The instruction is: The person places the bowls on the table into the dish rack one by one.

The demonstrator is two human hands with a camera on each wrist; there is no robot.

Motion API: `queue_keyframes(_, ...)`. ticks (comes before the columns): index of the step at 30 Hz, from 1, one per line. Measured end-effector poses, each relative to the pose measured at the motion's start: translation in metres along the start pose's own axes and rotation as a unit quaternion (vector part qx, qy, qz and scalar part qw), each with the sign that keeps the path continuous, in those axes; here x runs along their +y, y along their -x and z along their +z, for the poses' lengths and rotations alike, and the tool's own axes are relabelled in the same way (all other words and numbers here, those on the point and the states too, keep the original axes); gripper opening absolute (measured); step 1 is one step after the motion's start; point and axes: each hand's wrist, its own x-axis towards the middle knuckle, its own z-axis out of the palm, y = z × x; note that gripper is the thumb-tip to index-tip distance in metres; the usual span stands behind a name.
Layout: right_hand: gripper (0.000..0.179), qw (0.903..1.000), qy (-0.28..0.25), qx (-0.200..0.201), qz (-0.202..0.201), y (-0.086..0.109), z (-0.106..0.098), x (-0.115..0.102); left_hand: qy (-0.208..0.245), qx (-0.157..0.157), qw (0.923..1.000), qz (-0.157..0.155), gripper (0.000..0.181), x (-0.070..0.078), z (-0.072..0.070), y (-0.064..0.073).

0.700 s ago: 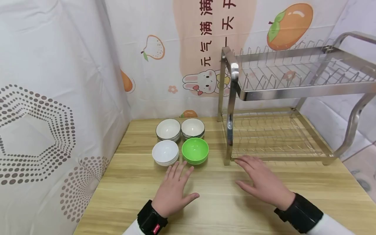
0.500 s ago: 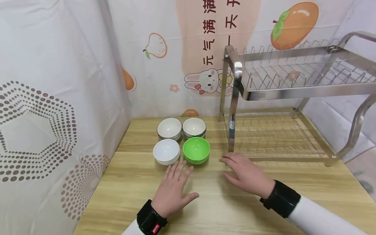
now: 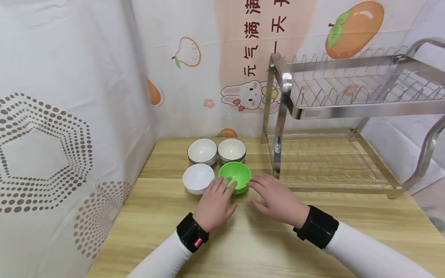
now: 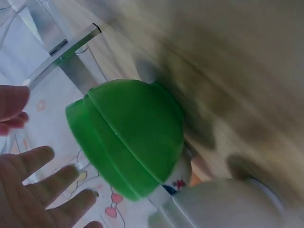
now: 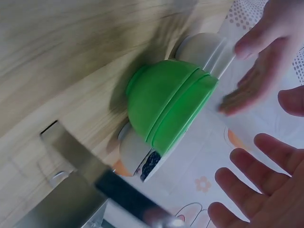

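Note:
A stack of green bowls stands on the table, the front right of several stacks. My left hand hovers with fingers spread over the front edge of the green stack and the nearby white bowls; whether a fingertip touches a rim I cannot tell. My right hand is at the green stack's right side, its fingers slightly bent and holding nothing. In the left wrist view the green bowls show apart from the fingers. The right wrist view shows a gap between the green bowls and the right fingers.
Two stacks of dark-rimmed white bowls stand behind, near the patterned curtain. A two-tier metal dish rack rises on the right, its left post close to my right hand. Wooden tabletop extends in front.
My right hand has moved left from the rack's front to the green bowls. My left hand has moved forward and slightly right, over the bowls' front edge. The view has shifted a little.

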Motion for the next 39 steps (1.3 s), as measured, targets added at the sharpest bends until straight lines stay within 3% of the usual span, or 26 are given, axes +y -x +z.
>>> queue_keyframes(3, 0.045, 1.0000, -0.001, -0.001, 0.008, 0.011, -0.004, 0.000, -0.007, -0.013, 0.9998, 0.014, 0.058, 0.000, 0.007, -0.015)
queue_keyframes(9, 0.045, 0.9998, 0.003, -0.002, 0.020, 0.029, -0.008, 0.000, -0.018, -0.072, 0.9969, 0.026, 0.040, 0.003, 0.019, -0.033)
queue_keyframes(15, 0.045, 0.9999, -0.005, 0.003, 0.016, 0.036, -0.007, -0.001, -0.030, -0.097, 0.9945, 0.026, 0.027, 0.002, 0.019, -0.033)
queue_keyframes(18, 0.045, 0.9999, -0.005, 0.001, 0.015, 0.039, -0.006, -0.002, -0.027, -0.097, 0.9946, 0.027, 0.020, 0.002, 0.018, -0.033)
queue_keyframes(26, 0.045, 0.9998, -0.013, 0.011, 0.013, 0.044, -0.005, 0.001, 0.021, -0.050, 0.9985, 0.008, 0.003, 0.000, 0.012, -0.037)
queue_keyframes(39, 0.045, 0.9991, -0.026, 0.020, 0.028, 0.057, -0.008, 0.003, 0.038, -0.029, 0.9988, 0.010, 0.011, 0.003, 0.003, -0.036)
